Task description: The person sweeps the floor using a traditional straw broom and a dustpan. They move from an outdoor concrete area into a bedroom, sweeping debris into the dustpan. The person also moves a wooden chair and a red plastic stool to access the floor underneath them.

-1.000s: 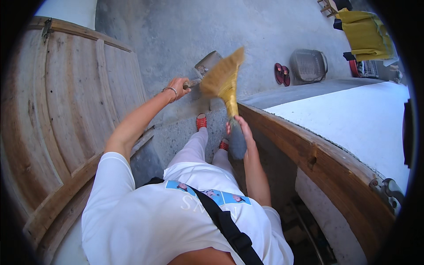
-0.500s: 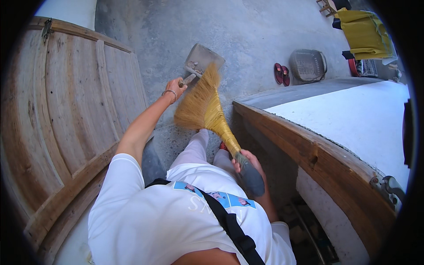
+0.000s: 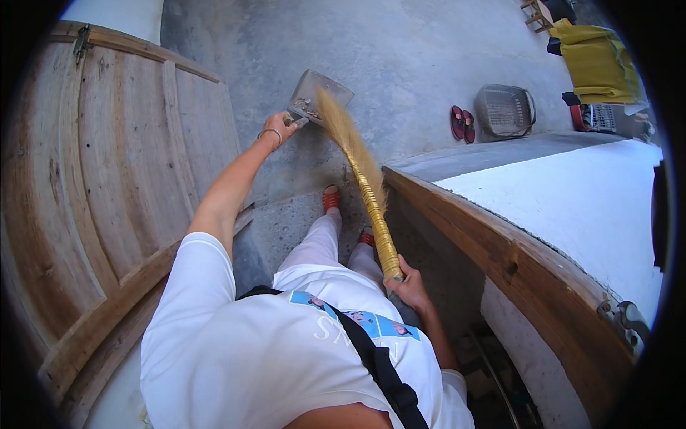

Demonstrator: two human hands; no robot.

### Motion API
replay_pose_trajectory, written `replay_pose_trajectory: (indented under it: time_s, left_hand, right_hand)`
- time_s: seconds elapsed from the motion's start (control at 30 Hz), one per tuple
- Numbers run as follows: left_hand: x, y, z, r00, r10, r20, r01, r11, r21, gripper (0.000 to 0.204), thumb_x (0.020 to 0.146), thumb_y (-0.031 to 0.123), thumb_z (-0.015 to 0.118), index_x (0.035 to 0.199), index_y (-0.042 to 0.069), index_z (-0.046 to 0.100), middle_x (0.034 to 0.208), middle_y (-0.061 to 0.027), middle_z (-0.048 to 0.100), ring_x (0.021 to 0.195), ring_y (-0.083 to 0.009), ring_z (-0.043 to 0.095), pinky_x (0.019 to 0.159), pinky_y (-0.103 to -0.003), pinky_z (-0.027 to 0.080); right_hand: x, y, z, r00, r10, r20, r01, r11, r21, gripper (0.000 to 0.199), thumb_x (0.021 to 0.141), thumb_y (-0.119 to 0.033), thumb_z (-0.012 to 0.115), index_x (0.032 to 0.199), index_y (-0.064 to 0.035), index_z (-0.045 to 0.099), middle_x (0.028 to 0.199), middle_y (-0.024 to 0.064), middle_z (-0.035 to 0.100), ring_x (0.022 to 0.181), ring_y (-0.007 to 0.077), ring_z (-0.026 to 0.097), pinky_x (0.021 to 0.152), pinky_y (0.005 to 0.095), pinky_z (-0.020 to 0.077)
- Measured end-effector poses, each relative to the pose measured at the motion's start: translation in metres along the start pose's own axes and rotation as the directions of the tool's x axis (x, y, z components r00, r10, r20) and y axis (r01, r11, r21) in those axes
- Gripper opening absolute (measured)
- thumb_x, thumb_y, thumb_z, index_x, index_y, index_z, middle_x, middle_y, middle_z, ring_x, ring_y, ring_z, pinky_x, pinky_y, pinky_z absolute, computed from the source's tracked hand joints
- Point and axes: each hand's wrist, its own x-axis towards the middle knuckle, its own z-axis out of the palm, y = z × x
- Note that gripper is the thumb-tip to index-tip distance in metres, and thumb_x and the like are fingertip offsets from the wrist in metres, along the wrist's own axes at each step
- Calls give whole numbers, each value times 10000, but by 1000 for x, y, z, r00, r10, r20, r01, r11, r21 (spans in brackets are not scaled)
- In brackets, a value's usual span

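Note:
My left hand (image 3: 281,127) is closed round the short handle of a grey dustpan (image 3: 327,87), which holds bits of debris near its handle side. My right hand (image 3: 410,284) grips the dark handle end of a straw broom (image 3: 369,194) bound with yellow wrapping. The broom is turned edge-on, so its bristles look narrow. Their tip reaches over the right part of the dustpan; I cannot tell whether it touches the pan.
A wooden door (image 3: 118,157) stands at my left, and a thick wooden beam (image 3: 493,250) runs along my right. Further off on the concrete floor are red slippers (image 3: 462,124), a grey plastic basket (image 3: 504,111) and a yellow cloth (image 3: 597,63).
My right hand has turned the broom from broadside to edge-on, its bristles swinging to the right. The dustpan and my left hand have shifted slightly left.

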Motion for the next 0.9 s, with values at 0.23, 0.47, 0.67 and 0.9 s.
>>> replay_pose_trajectory:
  time_s: [0.23,0.47,0.67,0.9]
  left_hand:
    - [-2,-17,-18,998,-62,-26,61,998,-28,262,687,234,674,840,40,586,804,-153,619,780,-303,587,698,-358,458]
    - [-4,-36,-29,996,-67,-54,67,998,14,294,674,277,681,844,56,588,803,-149,617,772,-308,580,699,-363,456]
    - [-8,-50,-40,989,-144,-24,143,989,-39,299,671,292,681,831,57,587,796,-144,616,765,-303,579,701,-359,455]
    - [-27,-68,-49,963,-262,61,267,960,-89,316,667,307,685,828,53,587,795,-151,611,772,-308,575,705,-364,454]
  right_hand:
    - [10,0,-9,999,51,-4,-51,995,-90,740,648,-115,678,1252,109,314,1157,144,515,986,140,501,832,229,393]
    - [-3,-32,2,999,-35,-21,21,891,-453,741,666,-154,625,1302,19,284,948,264,580,847,305,597,763,353,456]
    - [15,-43,-2,986,-165,-2,97,587,-804,776,677,-158,604,1342,-64,217,787,298,562,705,427,573,672,478,463]
    - [51,-29,-27,963,-259,-77,-24,202,-979,764,705,-85,552,1364,-174,176,785,262,540,659,375,585,607,439,484]
